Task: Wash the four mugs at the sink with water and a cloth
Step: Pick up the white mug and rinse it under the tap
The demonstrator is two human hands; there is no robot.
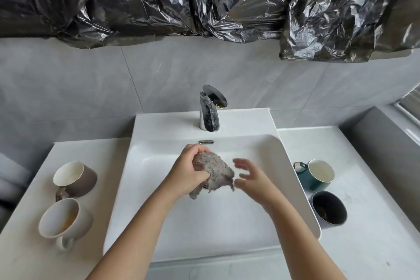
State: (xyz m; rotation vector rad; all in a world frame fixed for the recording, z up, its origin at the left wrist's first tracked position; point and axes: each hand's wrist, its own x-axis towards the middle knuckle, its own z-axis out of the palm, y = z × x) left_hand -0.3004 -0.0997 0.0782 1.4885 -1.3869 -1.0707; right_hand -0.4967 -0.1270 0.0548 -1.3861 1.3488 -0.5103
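1. The left hand [188, 173] has its fingers and thumb curled tight round a bunched grey cloth [216, 170], above the sink [227, 229].
2. The cloth's long axis runs diagonally out of the fist, from far-left to near-right. Its loose corner points at the right hand [250, 179], and a short tail hangs below the fist.
3. The right hand, just right of the grip, has its fingers spread and holds nothing. It is blurred, so contact with the corner cannot be told.
4. The tap [210, 109] stands beyond the grip.
5. Well left of the grip are a brown mug [77, 179] and a cream mug [66, 218], handles towards the person.
6. Well right are a green mug [316, 177], handle pointing at the sink, and a dark mug [328, 208].
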